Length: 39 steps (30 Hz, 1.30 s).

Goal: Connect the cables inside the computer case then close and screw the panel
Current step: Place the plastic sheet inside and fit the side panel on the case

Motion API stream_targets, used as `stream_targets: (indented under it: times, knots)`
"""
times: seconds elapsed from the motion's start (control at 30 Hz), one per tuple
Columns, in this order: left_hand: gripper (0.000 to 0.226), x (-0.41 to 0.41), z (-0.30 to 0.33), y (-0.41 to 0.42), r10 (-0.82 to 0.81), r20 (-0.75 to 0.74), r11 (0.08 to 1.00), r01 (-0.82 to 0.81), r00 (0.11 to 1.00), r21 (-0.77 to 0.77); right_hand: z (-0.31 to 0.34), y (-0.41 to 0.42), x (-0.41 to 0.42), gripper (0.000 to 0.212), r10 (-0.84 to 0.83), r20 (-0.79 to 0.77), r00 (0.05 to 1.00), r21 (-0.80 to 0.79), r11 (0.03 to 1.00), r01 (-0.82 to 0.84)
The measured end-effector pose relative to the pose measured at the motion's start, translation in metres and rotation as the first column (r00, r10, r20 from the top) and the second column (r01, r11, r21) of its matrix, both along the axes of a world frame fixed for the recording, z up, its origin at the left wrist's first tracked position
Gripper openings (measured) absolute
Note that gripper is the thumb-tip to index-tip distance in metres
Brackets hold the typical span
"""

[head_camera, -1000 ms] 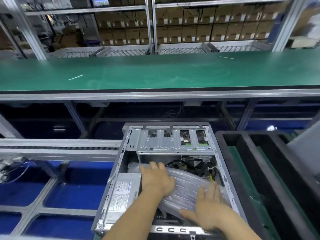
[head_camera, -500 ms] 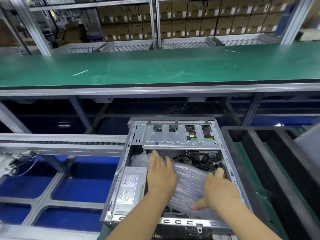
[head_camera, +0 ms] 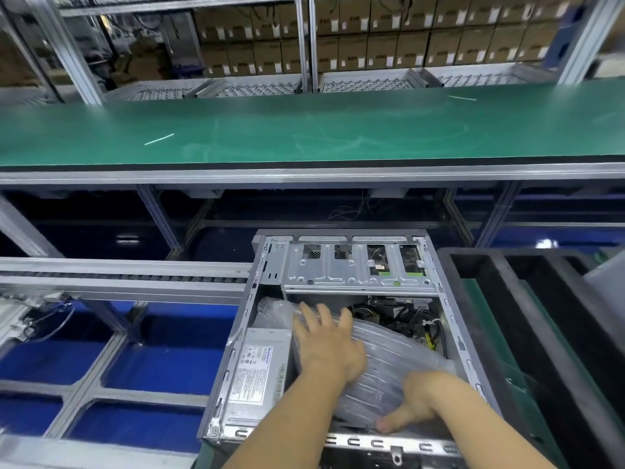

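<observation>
Hands worked inside an open computer case point(head_camera: 449, 336) at lower centre of frame. Clear plastic bag point(head_camera: 389, 360) lay over the cables point(head_camera: 406, 316), its long axis running from upper left to lower right across the case interior. Left hand point(head_camera: 329, 346) rested flat on the bag's upper-left part, fingers spread & straight. Right hand point(head_camera: 419, 401) gripped the bag's lower-right end near the case's bottom edge, thumb out; fingers hidden under plastic. Probably the right hand, at the bag's end, would pull it clear. Power supply point(head_camera: 257, 370) sat just left of the bag.
</observation>
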<state>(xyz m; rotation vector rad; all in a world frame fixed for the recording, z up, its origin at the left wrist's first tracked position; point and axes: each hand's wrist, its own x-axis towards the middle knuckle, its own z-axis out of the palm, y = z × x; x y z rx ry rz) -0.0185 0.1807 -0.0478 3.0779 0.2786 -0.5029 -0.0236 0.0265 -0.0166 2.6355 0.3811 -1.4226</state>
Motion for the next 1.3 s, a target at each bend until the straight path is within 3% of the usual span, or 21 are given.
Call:
stream_targets:
  times: [0.07, 0.13, 0.2, 0.27, 0.37, 0.47, 0.53, 0.63, 0.7, 0.83, 1.13, 1.2, 1.3]
  knots:
    - [0.071, 0.009, -0.004, 0.009, 0.058, -0.052, 0.969, -0.069, 0.997, -0.239, -0.001, -0.007, -0.004, 0.118, -0.023, -0.018, 1.0, 0.012, 1.0, 0.024]
    - [0.073, 0.016, -0.005, 0.017, 0.116, -0.096, 0.862, -0.148, 0.989, -0.486, -0.003, -0.012, -0.007, 0.113, -0.006, -0.006, 1.0, 0.044, 0.999, 0.006]
    - [0.063, 0.018, -0.008, 0.022, 0.157, -0.077, 0.782, -0.172, 0.985, -0.599, -0.004, -0.012, -0.01, 0.104, 0.026, 0.069, 0.997, 0.068, 0.997, -0.031]
    - [0.058, 0.015, -0.014, 0.02, 0.166, -0.014, 0.834, -0.148, 0.986, -0.532, -0.005, -0.01, -0.015, 0.092, 0.049, 0.181, 0.982, 0.059, 0.996, -0.061]
    - [0.068, 0.009, -0.019, 0.011, 0.082, 0.121, 0.961, -0.046, 0.989, -0.274, -0.001, -0.005, -0.023, 0.077, 0.094, 0.417, 0.904, 0.041, 0.992, -0.122]
    - [0.067, 0.004, -0.02, 0.011, 0.027, 0.154, 0.975, 0.008, 0.988, -0.222, -0.006, 0.006, -0.028, 0.084, -0.057, 0.658, 0.751, 0.234, 0.963, -0.132]
    - [0.069, 0.003, -0.021, 0.013, -0.026, 0.141, 0.974, 0.056, 0.99, -0.219, -0.015, 0.009, -0.028, 0.082, -0.242, 0.613, 0.752, 0.383, 0.924, -0.015]
    - [0.076, 0.0, -0.022, 0.012, -0.104, 0.074, 0.97, 0.118, 0.992, -0.211, -0.033, 0.002, -0.024, 0.084, -0.278, 0.357, 0.892, 0.331, 0.93, 0.158]
    - [0.079, 0.0, -0.023, 0.01, -0.118, 0.058, 0.97, 0.128, 0.991, -0.205, -0.041, -0.005, -0.024, 0.084, -0.301, 0.302, 0.904, 0.312, 0.928, 0.204]
    - [0.078, -0.006, -0.025, 0.004, -0.13, 0.09, 0.967, 0.147, 0.987, -0.209, -0.049, -0.013, -0.031, 0.082, -0.294, 0.321, 0.9, 0.271, 0.939, 0.21]
    - [0.066, -0.008, -0.012, -0.014, -0.133, 0.189, 0.98, 0.158, 0.973, -0.12, -0.031, -0.014, -0.035, 0.089, -0.325, 0.368, 0.871, 0.341, 0.919, 0.199]
    - [0.048, -0.008, -0.004, -0.027, -0.163, 0.28, 0.971, 0.205, 0.946, -0.125, -0.022, -0.011, -0.04, 0.078, -0.329, 0.459, 0.825, 0.37, 0.915, 0.159]
    - [0.026, -0.006, 0.015, -0.053, -0.199, 0.404, 0.932, 0.3, 0.893, -0.204, -0.001, -0.012, -0.039, 0.044, -0.362, 0.571, 0.737, 0.465, 0.882, 0.074]
